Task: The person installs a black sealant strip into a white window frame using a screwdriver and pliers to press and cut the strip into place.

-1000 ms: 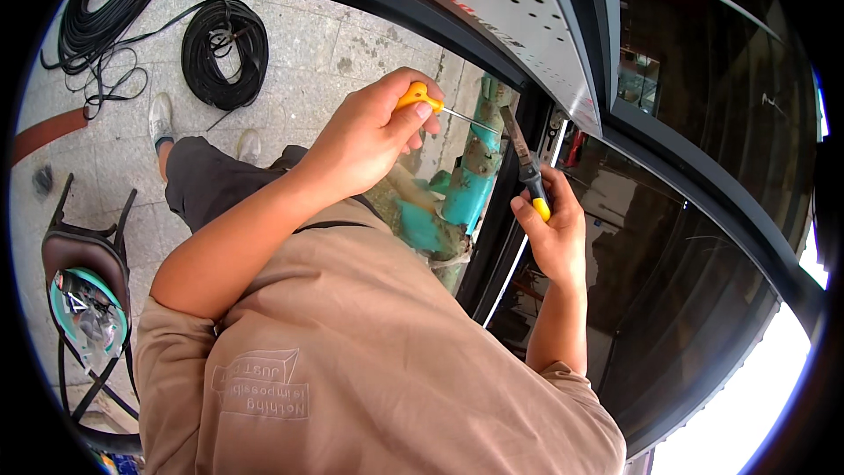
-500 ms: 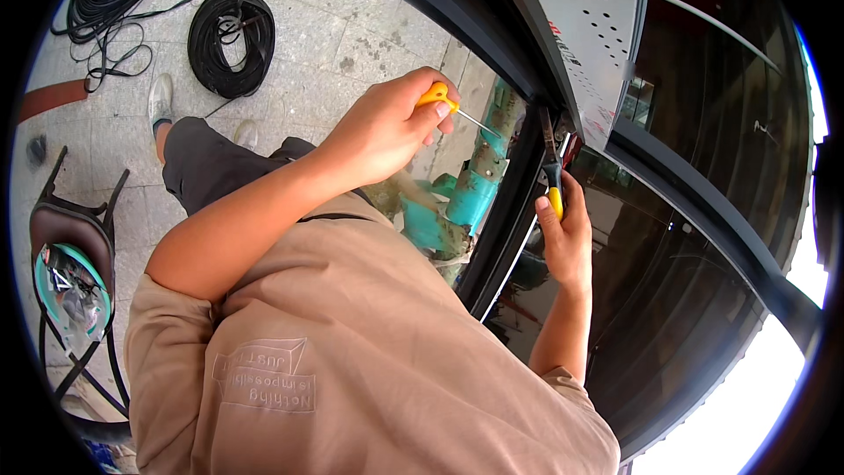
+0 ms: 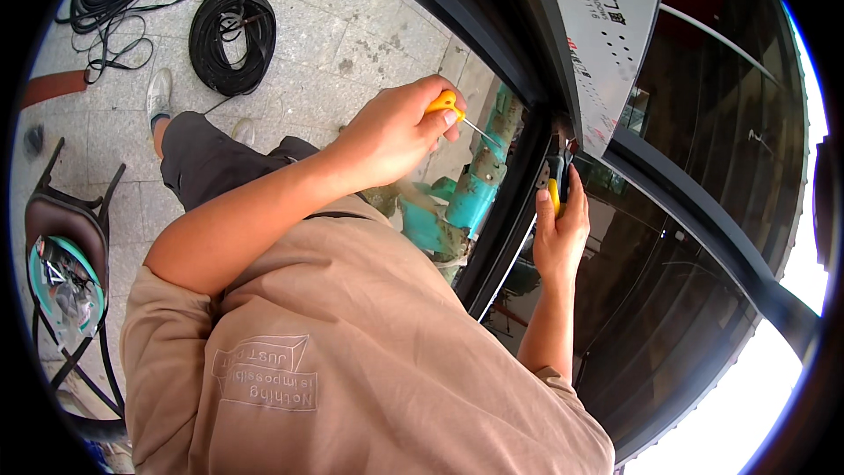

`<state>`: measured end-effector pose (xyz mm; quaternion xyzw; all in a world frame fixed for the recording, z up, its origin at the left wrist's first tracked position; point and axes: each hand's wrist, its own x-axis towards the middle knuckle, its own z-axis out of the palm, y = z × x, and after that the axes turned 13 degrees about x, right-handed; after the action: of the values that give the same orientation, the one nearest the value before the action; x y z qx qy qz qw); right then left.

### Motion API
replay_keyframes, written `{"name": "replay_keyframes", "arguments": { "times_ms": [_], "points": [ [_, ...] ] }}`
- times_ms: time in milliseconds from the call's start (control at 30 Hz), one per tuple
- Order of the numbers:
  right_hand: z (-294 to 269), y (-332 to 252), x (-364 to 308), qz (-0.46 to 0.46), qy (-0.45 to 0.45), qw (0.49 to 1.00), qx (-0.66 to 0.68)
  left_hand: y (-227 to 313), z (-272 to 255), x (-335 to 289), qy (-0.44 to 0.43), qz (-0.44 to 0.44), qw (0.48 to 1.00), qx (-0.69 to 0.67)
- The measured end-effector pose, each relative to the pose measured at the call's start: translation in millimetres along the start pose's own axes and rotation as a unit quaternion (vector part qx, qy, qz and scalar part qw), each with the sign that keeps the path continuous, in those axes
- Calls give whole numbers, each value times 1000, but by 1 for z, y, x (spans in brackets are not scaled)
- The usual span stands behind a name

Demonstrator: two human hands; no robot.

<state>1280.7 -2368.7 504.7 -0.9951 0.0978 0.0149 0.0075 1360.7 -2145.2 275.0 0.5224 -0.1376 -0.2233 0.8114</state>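
Note:
My left hand (image 3: 387,142) is closed round the yellow handle of a screwdriver (image 3: 448,105). Its thin metal shaft slants down to the right, in front of turquoise-wrapped lengths of material (image 3: 476,193). Farther right, my right hand (image 3: 563,233) grips a tool with a black-and-yellow handle (image 3: 554,192), held upright against the dark frame (image 3: 512,202). The working end of this tool sits by the frame's corner, and its exact kind is hard to make out. A small grey piece with holes (image 3: 542,178) shows beside the handle, next to my thumb.
A white printed panel (image 3: 607,44) hangs over the frame's corner, with dark glass (image 3: 651,281) below and right. Coiled black strips (image 3: 232,39) lie on the paved floor (image 3: 325,26). At the left, a chair (image 3: 66,222) bears a turquoise-rimmed container (image 3: 95,277) of small parts.
The tool in my right hand has tilted, and its long blade no longer shows clearly. My left hand has shifted slightly right and down with the screwdriver. The view has turned a little.

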Motion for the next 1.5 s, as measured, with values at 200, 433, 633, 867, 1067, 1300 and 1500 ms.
{"name": "replay_keyframes", "arguments": {
  "times_ms": [200,433,633,867,1067,1300,1500],
  "points": [
    [3,2,3,-2,17,1000,17,-3,3,-1,2,-2,1000,1],
    [5,0,-3,129,34,991,13,1,3,-2,11,-2,1000,-5],
    [-26,1,-16,95,-59,992,63,13,29,12,54,47,997,-4],
    [-26,96,-65,-203,153,966,-34,13,76,59,102,158,970,153],
    [-77,118,-40,-97,538,818,179,5,94,82,100,183,957,202],
    [-191,56,43,-87,572,727,369,4,95,85,75,157,977,123],
    [-212,49,56,-201,507,705,454,6,97,84,77,141,984,76]
  ]
}}
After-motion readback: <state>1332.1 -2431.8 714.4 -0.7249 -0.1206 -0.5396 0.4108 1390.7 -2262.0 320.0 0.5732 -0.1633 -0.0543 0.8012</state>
